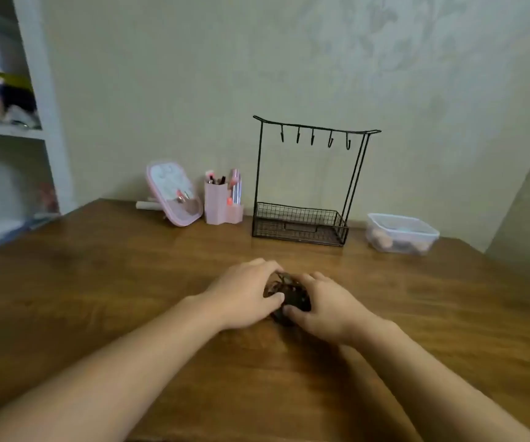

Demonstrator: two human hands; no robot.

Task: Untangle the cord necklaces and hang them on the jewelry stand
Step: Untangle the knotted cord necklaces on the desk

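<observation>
A dark clump of cord necklaces [287, 296] is pinched from both sides at lower centre of the frame, the left hand [244, 295] and right hand [324, 306] closed on it just above the counter [98, 282]. Nothing is judged done: the jewelry stand [305, 186], right of centre, has bare hooks and an apparently empty wire basket. A pink holder [217, 202] is filled with cosmetics; the clear lidded box [400, 232] holds rounded pinkish things.

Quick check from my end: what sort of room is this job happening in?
Probably a bedroom or dressing corner at home. A wooden table stands against a papered wall, with a pink makeup mirror, a pink holder of cosmetics and a black wire jewelry stand. White shelves with folded items stand at the left.
</observation>
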